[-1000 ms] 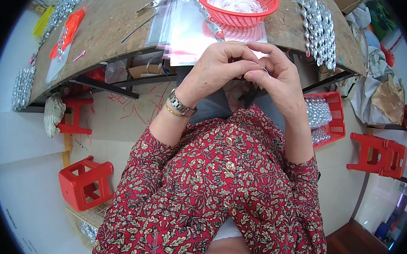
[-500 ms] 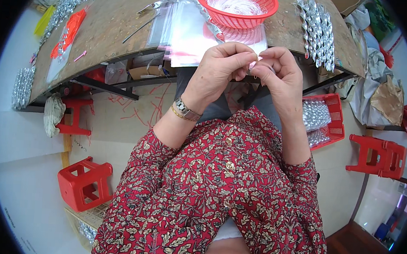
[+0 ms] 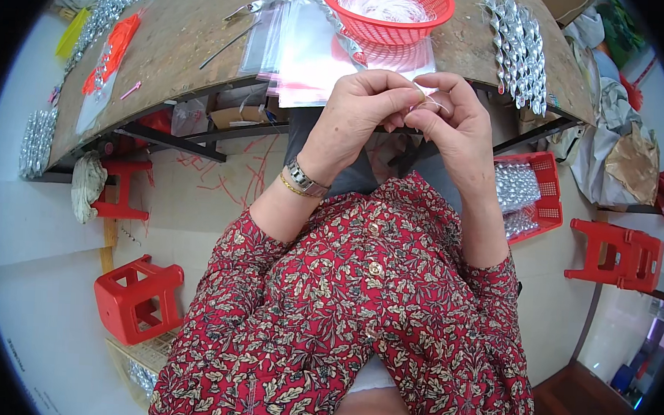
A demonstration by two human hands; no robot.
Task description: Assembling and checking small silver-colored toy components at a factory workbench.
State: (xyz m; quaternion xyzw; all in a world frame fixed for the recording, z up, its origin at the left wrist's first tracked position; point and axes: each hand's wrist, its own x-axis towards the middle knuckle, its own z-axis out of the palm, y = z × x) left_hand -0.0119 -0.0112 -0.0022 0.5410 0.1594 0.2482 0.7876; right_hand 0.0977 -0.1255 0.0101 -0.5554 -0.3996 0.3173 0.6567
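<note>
Close together at the table's front edge, both my hands are pinched around a thin white string (image 3: 439, 101). My left hand (image 3: 353, 114), with a watch and a gold bracelet on its wrist, grips it between thumb and forefinger. A loose loop of the string curls by the thumb and fingers of my right hand (image 3: 462, 128). Something small and pink shows between the fingertips, too hidden to name. Just beyond the hands stands a red plastic basket (image 3: 388, 33) with a bundle of white string (image 3: 386, 9) in it. Flat clear plastic bags (image 3: 303, 65) lie beneath and beside the basket.
Twisted silver strips (image 3: 518, 55) lie at the table's right, with more (image 3: 107, 22) along its left edge. An orange bag (image 3: 115, 50) and a thin rod (image 3: 228, 47) rest on the table (image 3: 182, 46). Red stools (image 3: 140, 300) and a red crate (image 3: 549, 194) stand on the floor.
The fingers of my right hand have shifted slightly, and a loop of white string now shows above its thumb. My left hand has barely moved.
</note>
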